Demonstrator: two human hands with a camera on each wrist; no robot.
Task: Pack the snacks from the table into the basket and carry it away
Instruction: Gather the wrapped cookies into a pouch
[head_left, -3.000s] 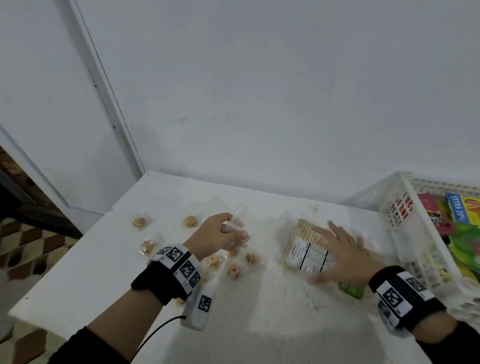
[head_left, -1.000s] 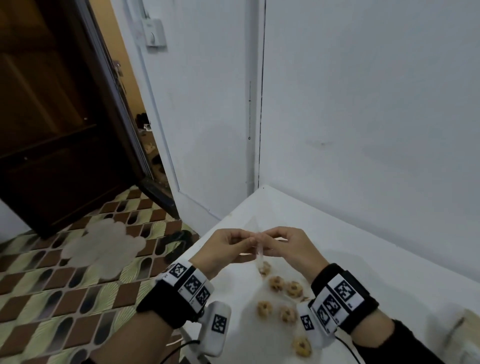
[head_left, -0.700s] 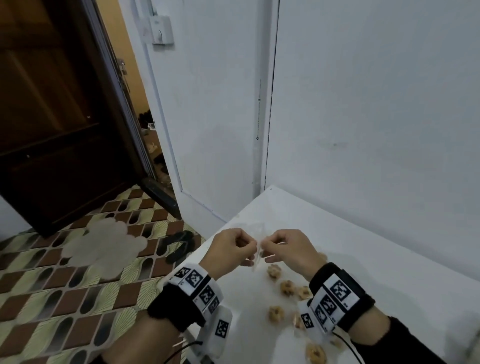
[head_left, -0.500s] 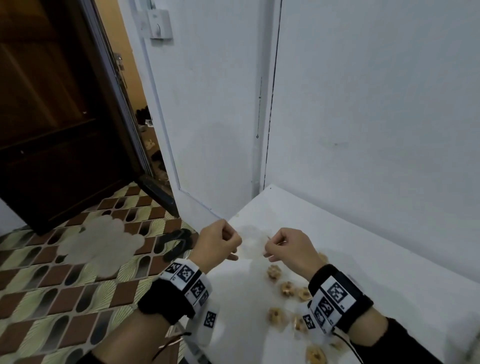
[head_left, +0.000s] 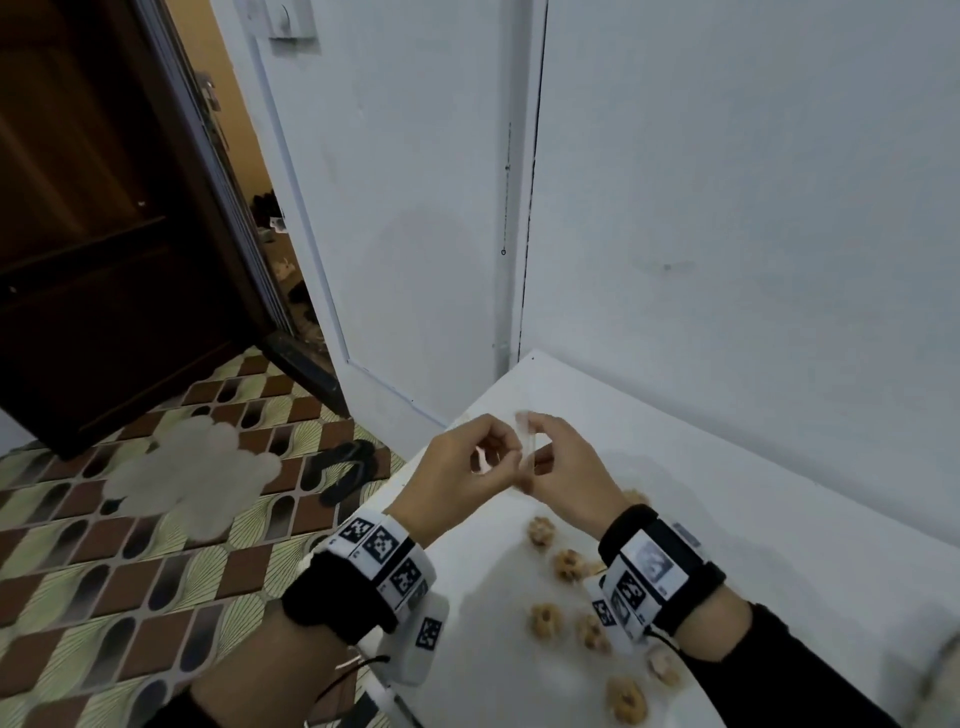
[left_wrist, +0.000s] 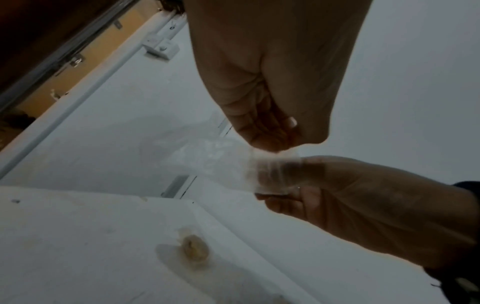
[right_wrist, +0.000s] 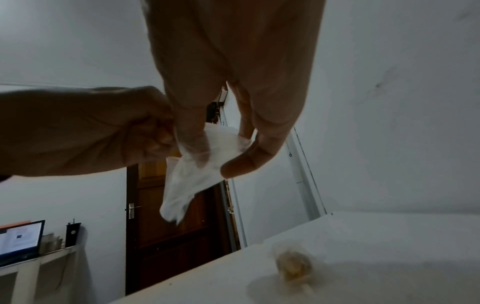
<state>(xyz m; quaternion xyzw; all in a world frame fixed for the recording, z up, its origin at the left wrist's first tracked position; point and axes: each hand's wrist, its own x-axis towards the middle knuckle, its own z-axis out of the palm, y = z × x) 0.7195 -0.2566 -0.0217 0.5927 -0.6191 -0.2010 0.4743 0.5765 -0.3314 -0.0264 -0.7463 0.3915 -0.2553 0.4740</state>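
Note:
A small clear plastic bag (head_left: 525, 447) hangs between my hands above the white table's (head_left: 727, 519) far left corner. My left hand (head_left: 506, 456) pinches one side of its mouth and my right hand (head_left: 535, 451) pinches the other, fingers curled, knuckles almost touching. The left wrist view shows the left hand (left_wrist: 272, 133) above the bag (left_wrist: 213, 152). In the right wrist view the right hand's (right_wrist: 221, 156) thumb and fingers reach into the bag (right_wrist: 192, 179). Several small wrapped snacks (head_left: 545, 621) lie on the table below my right wrist. The basket is out of view.
The table's left edge drops to a patterned tile floor with a pale rug (head_left: 187, 467) and black sandals (head_left: 345, 467). A dark wooden door (head_left: 104, 234) stands open at left. White walls close the table's far side.
Half a second ago my hands were apart with the bag stretched between them; now they have come together. Since three seconds ago my right hand left the flat packet and the view swung left.

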